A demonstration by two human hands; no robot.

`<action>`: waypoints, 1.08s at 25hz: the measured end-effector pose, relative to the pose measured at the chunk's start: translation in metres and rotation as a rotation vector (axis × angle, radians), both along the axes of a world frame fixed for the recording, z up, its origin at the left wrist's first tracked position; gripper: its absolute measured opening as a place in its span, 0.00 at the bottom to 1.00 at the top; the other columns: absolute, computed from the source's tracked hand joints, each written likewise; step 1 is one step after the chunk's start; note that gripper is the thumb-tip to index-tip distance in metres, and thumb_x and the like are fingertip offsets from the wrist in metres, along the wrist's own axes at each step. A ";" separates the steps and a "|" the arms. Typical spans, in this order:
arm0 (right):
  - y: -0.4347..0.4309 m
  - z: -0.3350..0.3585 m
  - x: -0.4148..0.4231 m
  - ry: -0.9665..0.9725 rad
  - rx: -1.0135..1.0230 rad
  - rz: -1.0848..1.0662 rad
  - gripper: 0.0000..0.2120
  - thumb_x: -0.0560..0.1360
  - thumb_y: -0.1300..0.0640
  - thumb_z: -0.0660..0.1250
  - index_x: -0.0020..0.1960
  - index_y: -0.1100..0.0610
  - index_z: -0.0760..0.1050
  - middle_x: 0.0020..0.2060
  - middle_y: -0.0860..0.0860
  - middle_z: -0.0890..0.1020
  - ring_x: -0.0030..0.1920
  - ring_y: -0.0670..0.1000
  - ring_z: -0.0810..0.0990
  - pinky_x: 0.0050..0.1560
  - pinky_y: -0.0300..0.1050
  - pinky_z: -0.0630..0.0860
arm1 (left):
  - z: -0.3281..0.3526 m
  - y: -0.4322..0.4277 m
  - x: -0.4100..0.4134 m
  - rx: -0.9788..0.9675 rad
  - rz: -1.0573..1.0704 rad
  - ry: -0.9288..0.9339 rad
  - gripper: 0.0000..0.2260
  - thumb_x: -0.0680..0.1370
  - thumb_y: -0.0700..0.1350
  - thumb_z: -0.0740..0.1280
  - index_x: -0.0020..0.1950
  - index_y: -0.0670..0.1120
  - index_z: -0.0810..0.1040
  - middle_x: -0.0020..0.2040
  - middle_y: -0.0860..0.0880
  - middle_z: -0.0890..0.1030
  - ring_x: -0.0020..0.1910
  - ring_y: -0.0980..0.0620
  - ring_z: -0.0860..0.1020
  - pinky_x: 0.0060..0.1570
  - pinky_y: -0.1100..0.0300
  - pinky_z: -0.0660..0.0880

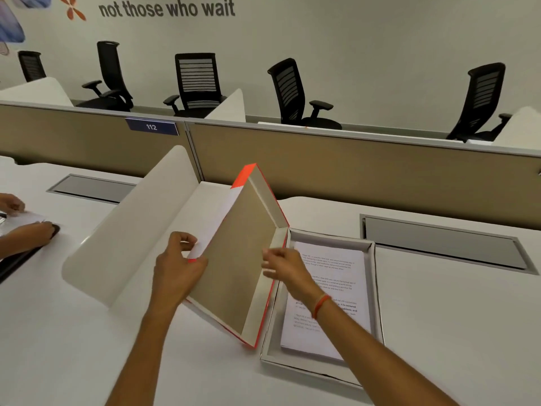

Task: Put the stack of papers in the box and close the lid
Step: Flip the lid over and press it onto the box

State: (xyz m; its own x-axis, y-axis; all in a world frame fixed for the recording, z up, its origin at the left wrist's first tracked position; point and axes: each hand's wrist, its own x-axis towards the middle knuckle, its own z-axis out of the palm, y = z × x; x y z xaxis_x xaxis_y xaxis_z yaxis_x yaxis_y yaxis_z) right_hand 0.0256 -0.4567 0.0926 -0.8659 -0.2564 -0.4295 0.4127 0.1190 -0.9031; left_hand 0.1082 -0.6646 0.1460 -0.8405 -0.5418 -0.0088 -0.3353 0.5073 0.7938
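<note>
Papers are in! The stack of papers (328, 300) lies flat inside the box (376, 291), printed side up, on the white tabletop (453, 332) — that half of the job looks done. Now it's all about the lid (234, 259), hinged along the box's left edge and standing tilted up at a steep angle, its brown inner face toward us and its orange edge showing at the top.

The left hand (178, 268) has its grip pinching the lid's free outer edge, thumb in front and fingers wrapped behind. The right hand (284, 268), an orange band on its wrist, reaches across above the papers, fingers loosely curled at the lid's hinge side; whether they actually press the lid, I cannot tell.

What's left, by my reading: swing the lid over to the right and seat it down on the box. Another person's hands (17, 221) are busy at the far left, well apart.
</note>
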 end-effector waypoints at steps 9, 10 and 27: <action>0.010 0.085 -0.022 0.057 -0.035 0.008 0.23 0.71 0.55 0.76 0.62 0.59 0.72 0.53 0.57 0.82 0.46 0.54 0.83 0.40 0.48 0.83 | 0.014 0.104 0.015 -0.087 -0.219 -0.079 0.27 0.67 0.66 0.72 0.60 0.59 0.65 0.49 0.61 0.74 0.41 0.55 0.78 0.41 0.65 0.76; 0.014 0.084 -0.022 0.059 0.010 -0.029 0.26 0.70 0.55 0.77 0.63 0.59 0.71 0.52 0.56 0.82 0.44 0.53 0.82 0.36 0.44 0.82 | 0.010 0.099 0.010 0.062 -0.209 -0.071 0.27 0.67 0.69 0.70 0.59 0.59 0.66 0.51 0.61 0.76 0.44 0.55 0.80 0.42 0.63 0.78; 0.049 0.087 -0.009 0.020 -0.036 -0.172 0.29 0.69 0.62 0.75 0.65 0.61 0.65 0.57 0.58 0.80 0.50 0.57 0.83 0.45 0.51 0.83 | -0.128 0.072 -0.032 0.908 -0.168 -0.422 0.33 0.78 0.66 0.56 0.64 0.38 0.77 0.56 0.34 0.83 0.57 0.33 0.81 0.61 0.40 0.77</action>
